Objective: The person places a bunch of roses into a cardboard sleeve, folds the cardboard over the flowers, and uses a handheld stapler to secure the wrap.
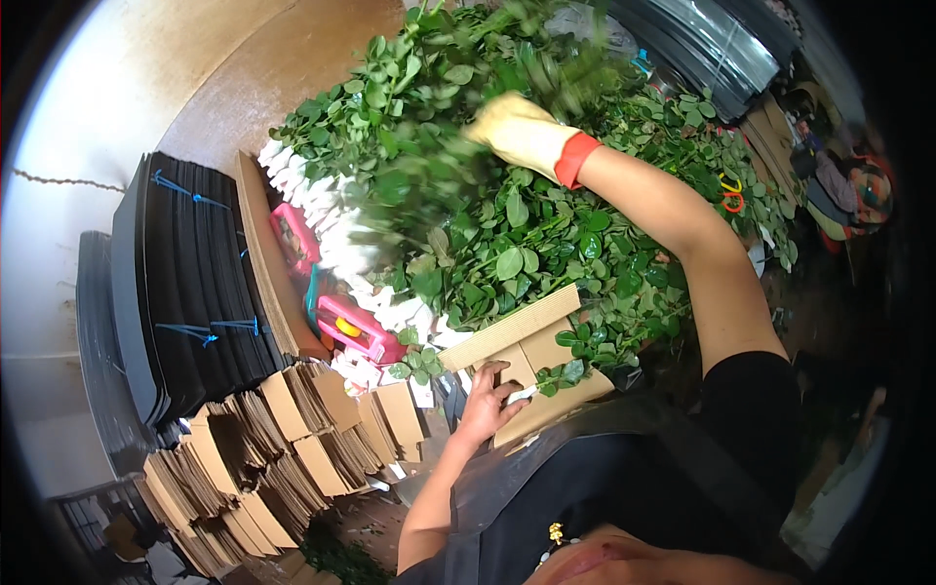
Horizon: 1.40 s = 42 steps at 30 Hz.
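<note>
In a yellow glove with a red cuff, my right hand is closed and smeared by motion over a big heap of leafy cut stems. A blurred leafy stem runs from its fingers toward the lower left; its far end is too smeared to make out. My bare left hand lies on a folded cardboard sheet close to my body, fingers bent and apart. Its fingertips touch a small white piece beside a leafy sprig on the cardboard.
White-wrapped heads line the heap's left edge, beside pink plastic holders. Stacks of folded cardboard and strapped black sheets stand at left. Orange-handled scissors lie on leaves at right. Wrapped dark sheets lie behind.
</note>
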Motion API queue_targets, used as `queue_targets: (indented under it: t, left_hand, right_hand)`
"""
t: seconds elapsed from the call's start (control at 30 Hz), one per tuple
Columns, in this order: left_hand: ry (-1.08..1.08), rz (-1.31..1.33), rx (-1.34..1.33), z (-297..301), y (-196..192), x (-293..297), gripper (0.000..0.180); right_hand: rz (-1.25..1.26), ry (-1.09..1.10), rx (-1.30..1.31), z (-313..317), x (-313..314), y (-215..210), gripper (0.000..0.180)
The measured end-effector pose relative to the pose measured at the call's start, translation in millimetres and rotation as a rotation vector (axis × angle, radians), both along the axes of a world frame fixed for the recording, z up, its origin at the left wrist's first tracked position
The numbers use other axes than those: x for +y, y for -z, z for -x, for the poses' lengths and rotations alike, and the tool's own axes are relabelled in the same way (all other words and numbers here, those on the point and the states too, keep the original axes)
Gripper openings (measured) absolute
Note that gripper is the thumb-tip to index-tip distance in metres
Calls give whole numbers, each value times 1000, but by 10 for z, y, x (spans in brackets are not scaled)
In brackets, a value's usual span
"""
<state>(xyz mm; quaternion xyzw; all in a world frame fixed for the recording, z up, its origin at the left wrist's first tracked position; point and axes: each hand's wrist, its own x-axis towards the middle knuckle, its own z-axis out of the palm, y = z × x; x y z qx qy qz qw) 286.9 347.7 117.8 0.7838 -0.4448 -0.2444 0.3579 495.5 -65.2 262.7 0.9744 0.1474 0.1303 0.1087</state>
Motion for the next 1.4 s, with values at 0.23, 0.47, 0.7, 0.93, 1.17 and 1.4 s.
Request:
queue_targets:
  t: [0.23,0.47,0.7,0.93,1.17,1.4]
  left_hand:
    - [-32,7,62,13,1,4,31]
    - [-31,19,67,7,-35,-5,28]
    - [-20,30,15,-5,-33,22,23]
    - [-14,-15,41,12,-18,5,22]
    - [-26,18,-8,27,22,-2,25]
    - [-36,53,31,38,68,3,24]
  right_hand:
    - [-124,254,126,691,136,-73,52]
    - [-580,213,159,1006,-32,269,38]
    - [-685,277,157,383,174,278,32]
    - [-174,472,407,142,519,444,29]
    - [-455,62,-322,1111,528,-271,25]
    - [-19,245,609,2254,475,623,38]
